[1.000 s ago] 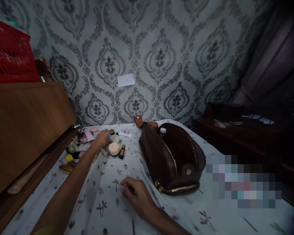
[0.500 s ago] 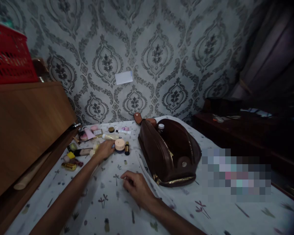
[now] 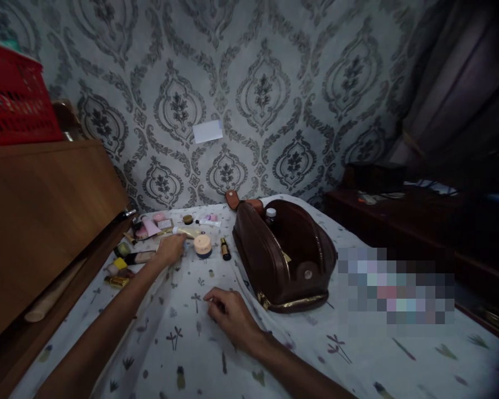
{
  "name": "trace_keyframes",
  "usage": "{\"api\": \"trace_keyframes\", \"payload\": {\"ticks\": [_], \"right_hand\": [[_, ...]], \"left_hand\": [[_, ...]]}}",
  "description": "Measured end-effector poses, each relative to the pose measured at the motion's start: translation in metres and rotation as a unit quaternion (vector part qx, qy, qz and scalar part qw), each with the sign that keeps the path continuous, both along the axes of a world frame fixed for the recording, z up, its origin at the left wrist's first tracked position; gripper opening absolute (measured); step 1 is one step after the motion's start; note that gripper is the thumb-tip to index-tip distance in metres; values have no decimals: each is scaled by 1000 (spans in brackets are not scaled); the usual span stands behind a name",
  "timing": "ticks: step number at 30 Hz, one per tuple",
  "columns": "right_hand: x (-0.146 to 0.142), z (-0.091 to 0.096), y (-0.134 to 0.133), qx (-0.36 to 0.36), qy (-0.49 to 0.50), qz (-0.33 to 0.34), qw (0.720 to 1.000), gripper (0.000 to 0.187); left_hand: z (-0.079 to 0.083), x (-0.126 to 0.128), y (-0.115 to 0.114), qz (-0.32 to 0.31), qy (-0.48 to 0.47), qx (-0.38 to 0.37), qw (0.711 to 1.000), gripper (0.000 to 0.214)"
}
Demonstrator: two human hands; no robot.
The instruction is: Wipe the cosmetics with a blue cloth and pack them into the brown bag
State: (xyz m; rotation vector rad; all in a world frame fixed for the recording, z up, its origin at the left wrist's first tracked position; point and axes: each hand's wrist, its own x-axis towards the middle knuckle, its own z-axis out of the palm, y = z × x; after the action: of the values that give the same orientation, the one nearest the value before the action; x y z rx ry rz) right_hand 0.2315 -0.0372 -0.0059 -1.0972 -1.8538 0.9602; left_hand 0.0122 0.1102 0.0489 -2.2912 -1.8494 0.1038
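Lying at left, a gold bottle (image 3: 117,281) | here's the left hand (image 3: 171,249) by the pale tube (image 3: 190,233), can't tell its grip | jar (image 3: 203,246) just right | small black bottle (image 3: 225,250) next | right hand (image 3: 230,315), loosely curled, nothing held | brown bag (image 3: 258,255), unzipped wide, on the sheet (image 3: 199,349)!

No legible txt, brands, nos. or signs; pic too dim & blurry.

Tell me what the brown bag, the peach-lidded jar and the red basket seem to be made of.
Brown bag: probably leather or imitation leather, given the soft sheen on its sides; the gold-toned zip looks metallic.
Peach-lidded jar: perhaps plastic, the lid satin and evenly coloured; the dark base could be glass.
Red basket: likely moulded plastic, smooth, judging by its even colour and slots.
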Motion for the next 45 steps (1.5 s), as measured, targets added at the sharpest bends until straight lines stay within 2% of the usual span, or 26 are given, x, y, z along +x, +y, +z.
{"api": "trace_keyframes", "payload": {"ticks": [4,8,12,16,21,24,30,36,38,40,43,45], "right_hand": [[0,1,-1,-1,3,-2,1000,27],[0,0,0,-1,-1,-6,1000,27],[0,-1,2,2,-4,-6,1000,26],[1,2,1,2,-4,-2,1000,26],[1,3,0,3,-6,-1,1000,28],[0,2,-1,-2,3,0,1000,29],[0,1,1,3,-4,1,1000,30],[2,0,1,12,-10,10,1000,28],[2,0,1,12,-12,11,1000,28],[2,1,1,10,-14,11,1000,29],[1,2,0,10,-16,13,1000,27],[1,1,0,16,-17,17,1000,26]], "left_hand": [[4,11,31,17,-14,40,999,41],[2,5,53,-8,-18,15,1000,40],[4,-14,62,-23,-6,-51,998,36],[7,-28,58,-41,10,-108,993,36],[6,-28,42,-79,15,-92,992,25],[10,-24,31,-97,12,-59,993,31],[34,-21,-3,-112,33,-1,993,40],[49,-28,-53,-87,57,15,994,41],[52,-30,-73,-75,61,-3,995,44],[55,-33,-92,-78,43,-57,994,47],[54,-39,-112,-90,-42,-167,981,49],[48,-45,-116,-71,-104,-180,976,49]]}}
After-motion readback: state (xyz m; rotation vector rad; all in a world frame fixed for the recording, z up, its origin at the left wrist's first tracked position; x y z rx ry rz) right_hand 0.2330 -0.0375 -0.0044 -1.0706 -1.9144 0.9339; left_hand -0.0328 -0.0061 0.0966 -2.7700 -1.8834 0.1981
